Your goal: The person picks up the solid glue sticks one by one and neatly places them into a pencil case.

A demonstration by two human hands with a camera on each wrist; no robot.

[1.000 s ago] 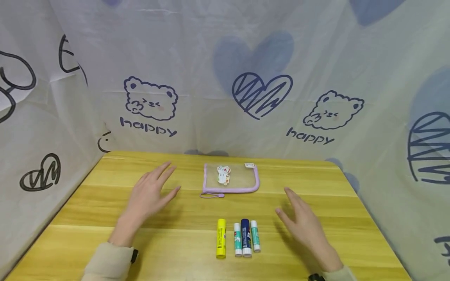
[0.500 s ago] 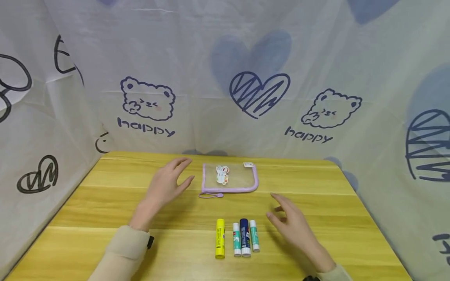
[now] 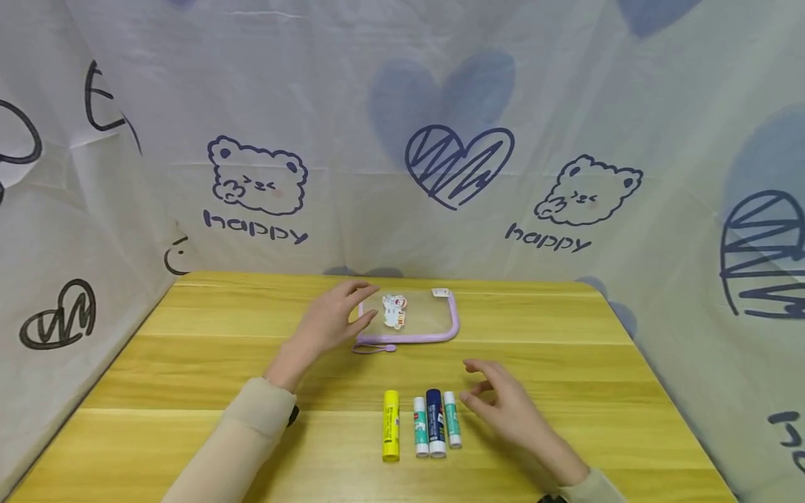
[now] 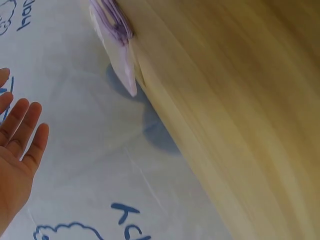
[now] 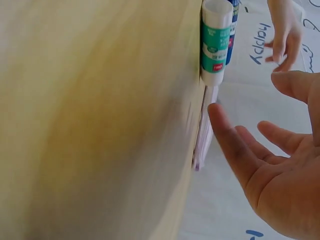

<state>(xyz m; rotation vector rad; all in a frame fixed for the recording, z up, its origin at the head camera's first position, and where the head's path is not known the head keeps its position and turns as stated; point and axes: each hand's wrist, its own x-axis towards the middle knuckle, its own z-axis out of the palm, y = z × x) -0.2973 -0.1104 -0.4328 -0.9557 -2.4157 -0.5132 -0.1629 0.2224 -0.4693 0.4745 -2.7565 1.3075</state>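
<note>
The left hand (image 3: 330, 318) is hanging loose and empty at the see-through, purple-rimmed rectangular pouch (image 3: 423, 318), near the far edge of the wooden worktop (image 3: 189, 370), contact being unclear; the right hand (image 3: 509, 409) is holding nothing. Pinching the rim (image 3: 409, 339) lightly should be working best.
</note>
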